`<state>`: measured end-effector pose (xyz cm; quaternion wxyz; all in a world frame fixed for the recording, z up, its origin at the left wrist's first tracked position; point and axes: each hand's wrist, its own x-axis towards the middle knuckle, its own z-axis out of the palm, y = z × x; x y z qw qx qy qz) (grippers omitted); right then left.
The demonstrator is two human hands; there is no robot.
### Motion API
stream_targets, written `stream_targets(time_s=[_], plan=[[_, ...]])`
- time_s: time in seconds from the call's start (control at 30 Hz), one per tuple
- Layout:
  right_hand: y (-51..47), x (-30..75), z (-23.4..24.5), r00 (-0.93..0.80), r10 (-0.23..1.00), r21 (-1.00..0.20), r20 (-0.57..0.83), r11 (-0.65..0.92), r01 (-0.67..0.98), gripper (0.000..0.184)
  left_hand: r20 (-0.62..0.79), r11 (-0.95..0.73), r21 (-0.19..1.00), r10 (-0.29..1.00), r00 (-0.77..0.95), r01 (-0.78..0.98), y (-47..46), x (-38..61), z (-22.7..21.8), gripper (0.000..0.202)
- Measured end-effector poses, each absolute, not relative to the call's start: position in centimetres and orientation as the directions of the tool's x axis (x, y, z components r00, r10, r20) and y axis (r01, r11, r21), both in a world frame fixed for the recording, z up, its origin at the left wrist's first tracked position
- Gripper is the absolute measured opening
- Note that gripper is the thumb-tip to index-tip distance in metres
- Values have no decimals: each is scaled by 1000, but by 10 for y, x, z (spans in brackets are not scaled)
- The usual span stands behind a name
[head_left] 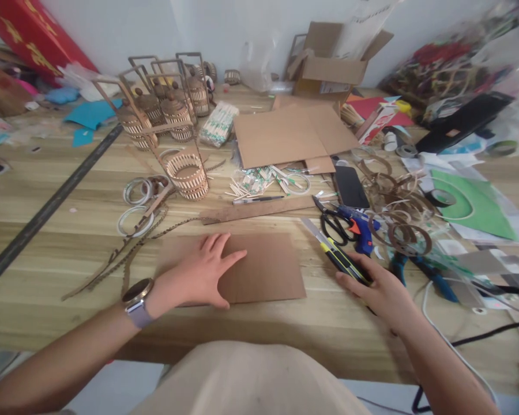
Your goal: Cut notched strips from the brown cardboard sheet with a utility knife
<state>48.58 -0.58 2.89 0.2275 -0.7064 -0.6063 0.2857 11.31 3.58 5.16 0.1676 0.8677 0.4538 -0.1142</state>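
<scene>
The left hand (199,271), a watch (137,297) on its wrist, lies open and flat on the cardboard sheet (266,268), which sits on the counter (69,242) in front of the person; its grip holds nothing, only pressing down. The right hand (384,294) curls over the rear of the utility knife (335,251), whose blade is out. I cannot tell whether that grip is fully closed. The step looks like taking up the knife. Cutting would call for a firm hold and a straightedge, perhaps the wooden strip (259,208) beyond. Scissors (335,225) and a glue gun (361,227) lie just past the knife.
</scene>
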Motion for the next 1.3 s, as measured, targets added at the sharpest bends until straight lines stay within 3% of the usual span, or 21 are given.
stream_targets(time_s=[0.13, 0.37, 0.47, 0.63, 0.97, 1.3], plan=[[-3, 481, 29, 40, 995, -689, -90, -91, 719, 50, -373, -520, 193, 745, 553, 832, 48, 109, 51, 115], [-6, 493, 26, 45, 999, -607, 31, -17, 794, 46, -163, -543, 85, 819, 550, 835, 74, 97, 46, 111], [-8, 496, 23, -24, 999, -575, 29, 37, 817, 48, -156, -521, 69, 837, 525, 851, 73, 94, 43, 109], [-9, 491, 22, -159, 987, -516, -22, 125, 848, 49, -188, -528, 95, 823, 536, 844, 67, 90, 39, 110], [-1, 499, 21, -400, 914, -438, 73, 390, 810, 43, -212, -545, 199, 787, 579, 814, 66, 81, 27, 111], [17, 502, 24, -464, 885, -361, 47, 448, 818, 42, -182, -545, 267, 781, 597, 795, 68, 76, 17, 112]])
